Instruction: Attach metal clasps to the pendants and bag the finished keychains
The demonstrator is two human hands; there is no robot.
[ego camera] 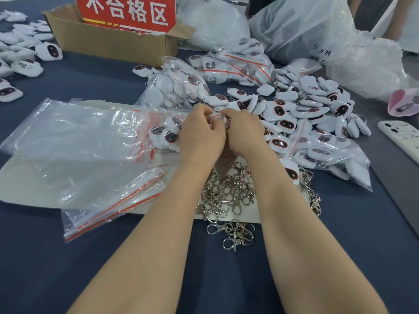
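My left hand and my right hand meet at the middle of the table, fingers curled round one white pendant with a red-rimmed face. A metal clasp shows between my right fingers, against the pendant. Beneath my wrists lies a pile of silver clasps. Loose white pendants are heaped to the right. Clear zip bags with red seals lie flat at the left, one holding a few pendants.
A cardboard box with a red sign stands at the back. Filled bags of pendants and large plastic sacks lie behind. More pendants at far left, a phone at the right edge, a person's leg at back right.
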